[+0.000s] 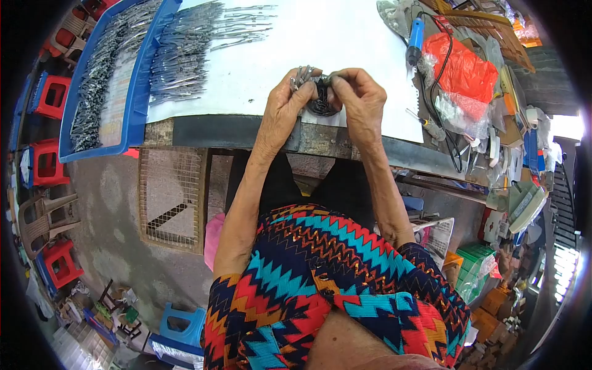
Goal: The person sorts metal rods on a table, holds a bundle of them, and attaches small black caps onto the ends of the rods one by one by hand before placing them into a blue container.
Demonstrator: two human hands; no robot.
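My left hand (288, 100) grips a small bunch of thin grey metal pieces (301, 75) that stick up above its fingers. My right hand (359, 97) sits right beside it, fingers pinched on the same bunch and on a dark round coil (322, 105) showing between the two hands. Both hands rest at the front edge of a white-topped table (320, 43). Under the fingers, the exact hold on the coil is hidden.
Piles of grey metal pieces (197, 43) lie on the table's left, with more in a blue tray (111, 74) at the far left. A blue tool (415, 36), a red bag (465, 68) and clutter crowd the right. Red stools (52, 95) stand left below.
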